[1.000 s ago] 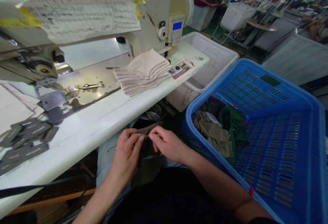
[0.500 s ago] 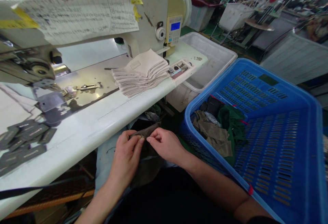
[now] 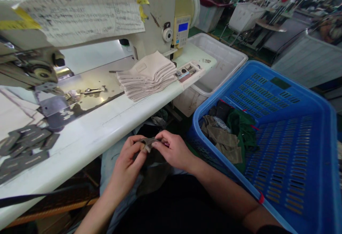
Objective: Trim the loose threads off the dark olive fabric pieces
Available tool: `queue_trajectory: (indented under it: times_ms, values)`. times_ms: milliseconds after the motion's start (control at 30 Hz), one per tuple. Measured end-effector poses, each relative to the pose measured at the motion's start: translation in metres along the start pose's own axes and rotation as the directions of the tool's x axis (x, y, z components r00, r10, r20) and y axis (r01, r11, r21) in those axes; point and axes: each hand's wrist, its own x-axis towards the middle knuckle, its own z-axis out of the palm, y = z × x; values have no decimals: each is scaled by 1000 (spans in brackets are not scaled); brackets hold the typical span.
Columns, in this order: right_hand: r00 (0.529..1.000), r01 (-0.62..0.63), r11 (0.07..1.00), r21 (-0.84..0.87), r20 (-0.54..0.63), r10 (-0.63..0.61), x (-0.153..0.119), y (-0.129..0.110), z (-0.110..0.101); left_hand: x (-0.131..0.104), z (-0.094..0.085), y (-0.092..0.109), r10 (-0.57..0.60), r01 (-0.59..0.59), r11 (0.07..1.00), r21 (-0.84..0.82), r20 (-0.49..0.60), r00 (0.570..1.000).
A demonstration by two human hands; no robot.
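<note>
My left hand (image 3: 130,157) pinches a piece of dark olive-brown fabric (image 3: 148,142) between thumb and fingers, over my lap. Close beside it, my right hand (image 3: 173,152) grips the same fabric, its fingertips near those of the left. A small purple-pink thing (image 3: 167,144) peeks out by the right fingers, too little visible to name. The rest of the fabric hangs in dark folds below the hands, partly hidden by them.
A sewing machine (image 3: 157,16) stands on the white table (image 3: 112,127) before me. On it lie stacked beige fabric pieces (image 3: 149,73) and several dark grey labels (image 3: 29,141). To the right, a blue basket (image 3: 288,134) holds green and brown cloth; behind it is a white bin (image 3: 213,48).
The hands have turned the fabric a little, and a stretch of it now shows between the fingertips. The purple-pink thing has come into sight by the right fingers.
</note>
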Motion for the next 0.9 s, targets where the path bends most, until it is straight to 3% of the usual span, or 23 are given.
queue_trajectory:
  times_ms: [133, 367, 533, 700, 800, 900]
  values:
    - [1000, -31, 997, 77, -1, 31, 1, -1, -1, 0, -7, 1, -70, 92, 984, -155, 143, 987]
    - [981, -148, 961, 234, 160, 112, 2, -5, -4, 2, 1, 7, 8, -7, 1000, -14, 63, 998]
    - [991, -127, 945, 302, 76, 109, 12, 4, -8, 0, 0, 5, 3, 6, 994, -114, 77, 997]
    - [993, -78, 988, 132, -73, 88, 16, 13, -5, -1, 2, -3, 20, -20, 1000, -1, 21, 1000]
    - [982, 7, 1000, 19, -187, -4, 2, 5, -1, -3, 4, -7, 67, -63, 992, 112, -38, 997]
    - [997, 71, 997, 37, -45, -70, -10, -6, 4, -4, 5, -7, 105, -94, 984, 151, -71, 992]
